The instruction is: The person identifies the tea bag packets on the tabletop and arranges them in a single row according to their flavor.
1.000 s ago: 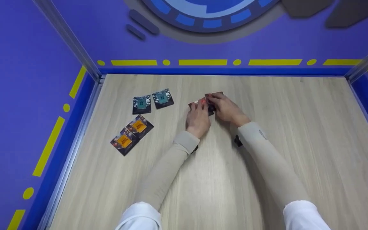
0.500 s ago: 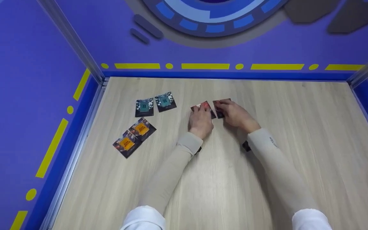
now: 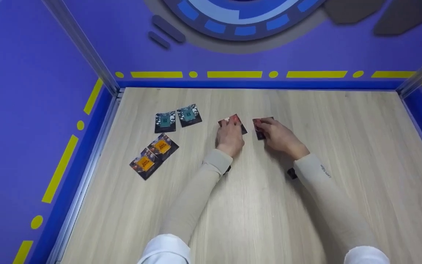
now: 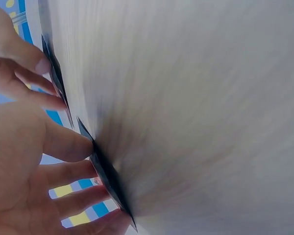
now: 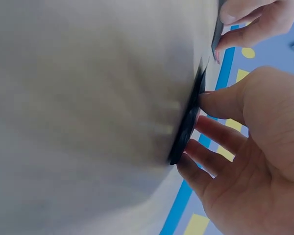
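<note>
The relation to read is the gap at the left red card [image 3: 242,127]: the right red card [image 3: 259,132] sits just to its right, the two apart with a strip of tabletop [image 3: 255,205] between. The left hand [image 3: 230,138] has its thumb and fingers clamped on the left red card; the right hand [image 3: 281,136], right of that card, pinches the right red card between thumb and fingers. Each hand is nearest its own card. The left red card is turned askew to its neighbour; the hands cover too much to tell either long axis.
</note>
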A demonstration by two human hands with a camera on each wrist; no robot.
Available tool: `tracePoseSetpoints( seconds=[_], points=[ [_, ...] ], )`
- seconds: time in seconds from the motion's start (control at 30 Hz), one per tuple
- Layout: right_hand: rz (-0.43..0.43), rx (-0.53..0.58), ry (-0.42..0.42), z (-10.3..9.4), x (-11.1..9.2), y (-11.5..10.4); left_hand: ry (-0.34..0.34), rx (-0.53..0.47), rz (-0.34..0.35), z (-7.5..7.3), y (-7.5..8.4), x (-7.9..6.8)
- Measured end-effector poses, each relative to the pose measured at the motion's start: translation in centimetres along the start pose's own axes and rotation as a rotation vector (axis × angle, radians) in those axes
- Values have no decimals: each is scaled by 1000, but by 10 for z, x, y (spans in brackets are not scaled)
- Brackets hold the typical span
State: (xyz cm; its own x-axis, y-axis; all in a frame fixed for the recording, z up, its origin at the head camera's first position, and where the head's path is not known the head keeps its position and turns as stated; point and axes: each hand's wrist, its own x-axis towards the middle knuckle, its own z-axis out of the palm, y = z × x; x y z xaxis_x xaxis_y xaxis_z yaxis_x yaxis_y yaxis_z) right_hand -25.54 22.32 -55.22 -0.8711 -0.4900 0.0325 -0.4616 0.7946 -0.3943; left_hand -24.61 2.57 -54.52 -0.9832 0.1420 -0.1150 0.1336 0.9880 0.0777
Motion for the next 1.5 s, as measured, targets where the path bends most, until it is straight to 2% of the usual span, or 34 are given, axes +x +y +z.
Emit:
tracePoseSetpoints(
  seconds=[0.37,0.7,1.13,1.3,1.5],
  points=[
    [-15,28,43,-5,-37,19,14,-30,2,2,0,-1],
    [56,56,25,-20,-69,40,34,-76,26,0,-3,1],
    [54,69,84,-27,-115,56,15,-34,22,-2,-2,1],
    [71,57,104,-29,-137,59,13,-57,27,-2,-2,1],
    [102,47,101,-29,-165,63,0,-39,20,1,-3,0]
  ],
)
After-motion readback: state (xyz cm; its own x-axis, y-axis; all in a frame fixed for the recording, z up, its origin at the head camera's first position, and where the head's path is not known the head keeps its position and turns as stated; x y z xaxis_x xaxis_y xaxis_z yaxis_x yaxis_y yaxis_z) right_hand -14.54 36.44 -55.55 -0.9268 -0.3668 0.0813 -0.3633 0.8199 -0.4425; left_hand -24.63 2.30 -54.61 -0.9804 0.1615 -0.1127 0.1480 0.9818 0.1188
